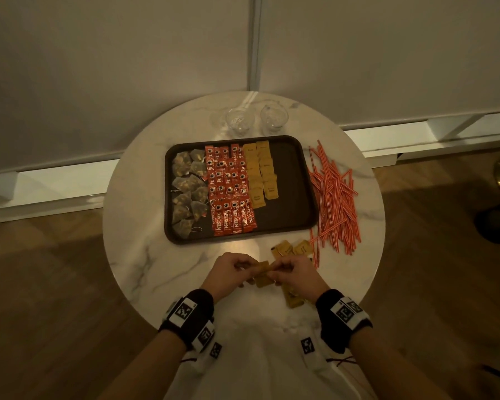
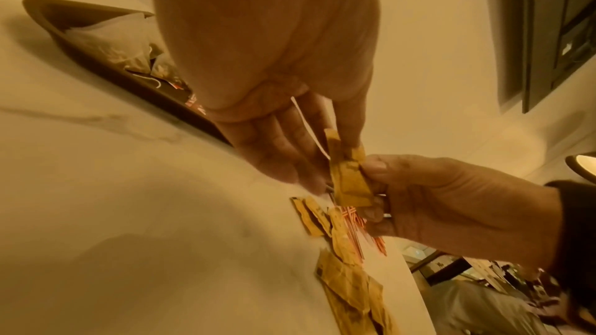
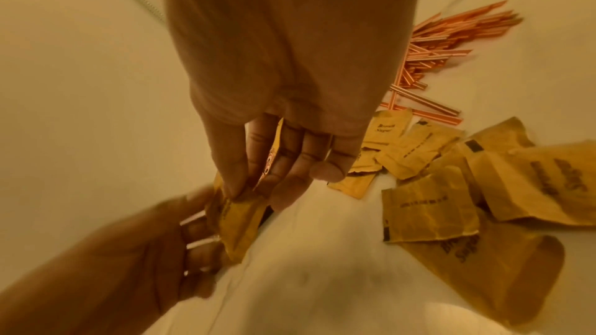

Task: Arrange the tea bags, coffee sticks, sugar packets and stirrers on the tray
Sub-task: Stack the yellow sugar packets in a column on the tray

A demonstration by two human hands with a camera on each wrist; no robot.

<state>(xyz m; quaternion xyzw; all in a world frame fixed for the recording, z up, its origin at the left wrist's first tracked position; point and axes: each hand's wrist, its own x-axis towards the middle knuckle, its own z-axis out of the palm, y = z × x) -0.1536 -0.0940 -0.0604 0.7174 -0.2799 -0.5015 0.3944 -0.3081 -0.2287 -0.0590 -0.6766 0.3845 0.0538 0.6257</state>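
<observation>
While your left hand (image 1: 228, 271) and right hand (image 1: 295, 274) both pinch a sugar packet (image 1: 261, 268) between them, sugar is mid-sort; next, carry it forward onto the tray (image 1: 289, 180).
</observation>
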